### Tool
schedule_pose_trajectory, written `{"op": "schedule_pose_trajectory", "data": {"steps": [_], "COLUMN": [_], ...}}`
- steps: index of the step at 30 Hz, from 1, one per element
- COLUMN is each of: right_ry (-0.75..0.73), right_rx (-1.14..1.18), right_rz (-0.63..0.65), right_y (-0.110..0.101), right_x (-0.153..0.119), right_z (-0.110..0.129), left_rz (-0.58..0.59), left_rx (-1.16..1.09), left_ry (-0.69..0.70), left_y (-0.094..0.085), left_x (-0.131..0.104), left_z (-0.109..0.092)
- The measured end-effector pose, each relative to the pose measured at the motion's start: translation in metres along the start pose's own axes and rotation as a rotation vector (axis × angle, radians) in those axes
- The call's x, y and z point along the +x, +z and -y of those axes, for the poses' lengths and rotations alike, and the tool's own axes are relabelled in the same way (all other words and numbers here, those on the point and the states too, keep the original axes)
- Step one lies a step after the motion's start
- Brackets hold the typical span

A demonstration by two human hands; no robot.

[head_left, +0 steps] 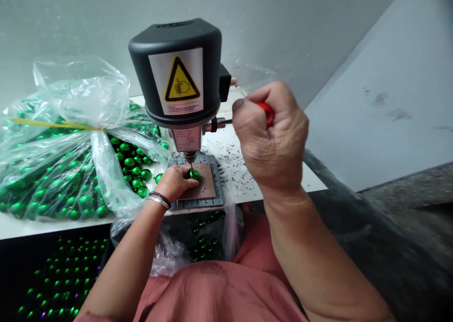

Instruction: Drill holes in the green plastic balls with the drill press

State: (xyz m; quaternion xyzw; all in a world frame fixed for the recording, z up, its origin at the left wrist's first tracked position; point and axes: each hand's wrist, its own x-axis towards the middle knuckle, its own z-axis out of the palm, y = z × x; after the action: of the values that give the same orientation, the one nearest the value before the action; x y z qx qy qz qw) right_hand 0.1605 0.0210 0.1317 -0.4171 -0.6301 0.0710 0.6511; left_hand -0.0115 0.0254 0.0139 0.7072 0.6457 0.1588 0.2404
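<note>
A shiny green ball (193, 174) rests on a brown board (205, 185) on the base of a bench drill press (177, 72). My left hand (176, 182) grips the ball between thumb and fingers. Straight above it stands the thin drill bit (191, 166), its tip at the top of the ball; whether it has entered cannot be made out. My right hand (274, 133) is closed around the red knob (266, 114) of the press's feed lever (225, 122), to the right of the machine head.
A large clear plastic bag (95, 147) full of green balls lies left of the press, tied with a yellow strap (53, 123). Dark shavings (233, 164) litter the white table (255, 190). Rows of green balls fill a dark tray (67, 275) at lower left. A plastic bag (231, 232) hangs below the table edge.
</note>
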Motion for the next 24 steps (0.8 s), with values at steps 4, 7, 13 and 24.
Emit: {"op": "schedule_pose_trajectory", "data": {"steps": [4, 7, 13, 24], "right_ry": [-0.04, -0.106, -0.133, -0.14], "right_rx": [-0.051, -0.079, -0.071, -0.033], "right_rz": [-0.045, -0.075, -0.102, -0.132], "right_y": [-0.001, 0.0, 0.003, 0.01], "right_x": [-0.019, -0.032, -0.047, -0.061], "right_z": [-0.004, -0.01, -0.019, -0.03], "left_rz": [-0.013, -0.02, -0.022, -0.038], "left_rx": [0.02, 0.027, 0.038, 0.046], "left_ry": [0.024, 0.037, 0.017, 0.025], "left_y": [0.001, 0.001, 0.001, 0.002], "left_x": [-0.001, -0.002, -0.004, -0.006], "left_z": [-0.001, -0.002, -0.003, -0.003]}}
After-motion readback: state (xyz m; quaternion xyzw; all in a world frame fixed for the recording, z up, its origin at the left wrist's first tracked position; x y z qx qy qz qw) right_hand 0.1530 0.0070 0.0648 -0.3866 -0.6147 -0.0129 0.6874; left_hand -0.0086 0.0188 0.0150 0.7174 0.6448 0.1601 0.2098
